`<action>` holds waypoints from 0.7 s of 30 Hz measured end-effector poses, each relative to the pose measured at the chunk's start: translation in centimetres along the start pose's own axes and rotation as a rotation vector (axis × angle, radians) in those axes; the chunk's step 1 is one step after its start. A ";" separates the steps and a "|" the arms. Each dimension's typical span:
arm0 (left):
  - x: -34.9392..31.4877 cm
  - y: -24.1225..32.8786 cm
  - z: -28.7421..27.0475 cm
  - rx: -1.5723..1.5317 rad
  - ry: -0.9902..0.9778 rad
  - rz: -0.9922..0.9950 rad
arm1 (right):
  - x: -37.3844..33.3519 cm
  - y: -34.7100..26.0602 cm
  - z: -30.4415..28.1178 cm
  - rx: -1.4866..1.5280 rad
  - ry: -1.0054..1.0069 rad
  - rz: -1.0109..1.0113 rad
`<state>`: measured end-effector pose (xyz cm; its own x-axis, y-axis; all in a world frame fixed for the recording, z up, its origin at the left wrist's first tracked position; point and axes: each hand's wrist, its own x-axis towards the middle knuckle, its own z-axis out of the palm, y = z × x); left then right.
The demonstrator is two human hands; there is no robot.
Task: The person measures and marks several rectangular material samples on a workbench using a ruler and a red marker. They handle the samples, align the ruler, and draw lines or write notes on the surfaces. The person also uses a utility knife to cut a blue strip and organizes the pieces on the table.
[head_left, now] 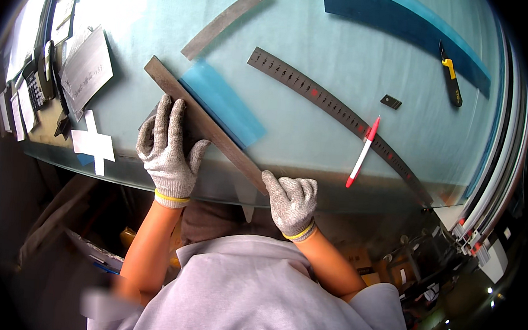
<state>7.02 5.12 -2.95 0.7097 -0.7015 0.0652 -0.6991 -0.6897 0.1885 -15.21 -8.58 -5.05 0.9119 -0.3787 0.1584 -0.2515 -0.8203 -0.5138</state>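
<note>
A long dark metal bar (212,128) lies slantwise on the glass-topped table. My left hand (171,147), in a grey knit glove with a yellow cuff, rests on its upper part, fingers stretched out and thumb apart. Dark material shows beneath that palm. Gloved alike, my right hand (292,203) is closed at the bar's near end, one digit against it and the other fingers curled; its hold there is partly hidden. Along the bar's far side lies a translucent blue strip (225,105), its edge touching or beneath the bar; I cannot tell which.
Beyond the bar lies a grey strip (224,23). To the right are a steel ruler (308,86), a red-and-white pen (363,150) across it, a small dark blade piece (391,102), a yellow-and-black utility knife (450,73) and a blue sheet (399,22). Papers (87,69) and a calculator (34,87) sit left.
</note>
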 end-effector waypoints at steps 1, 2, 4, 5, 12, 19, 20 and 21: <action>0.0 0.1 -0.1 0.012 -0.003 -0.005 | 0.0 0.0 0.0 0.009 0.000 -0.002; -0.1 0.2 0.0 0.016 -0.001 -0.005 | -0.1 0.1 0.0 0.012 0.002 -0.003; -0.1 0.1 0.0 0.028 0.007 -0.002 | 0.0 0.1 0.1 0.017 0.012 -0.009; -0.1 0.1 0.1 0.017 0.010 -0.005 | -0.1 0.1 0.1 0.016 0.015 -0.008; -0.2 0.1 0.1 0.054 -0.003 -0.007 | -0.2 0.0 0.3 0.001 0.017 0.011; 0.0 0.2 -0.2 0.026 -0.025 -0.019 | -0.3 0.0 0.3 -0.001 0.011 0.025; 0.0 0.2 -0.2 0.026 -0.025 -0.018 | -0.2 0.0 0.3 0.002 0.009 0.026; 0.0 0.3 -0.2 0.026 -0.025 -0.019 | -0.2 0.0 0.3 0.005 0.006 0.026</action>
<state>6.89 4.95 -2.70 0.7206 -0.6924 0.0376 -0.6879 -0.7070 0.1641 -15.29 -8.38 -5.28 0.9032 -0.4023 0.1500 -0.2732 -0.8081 -0.5219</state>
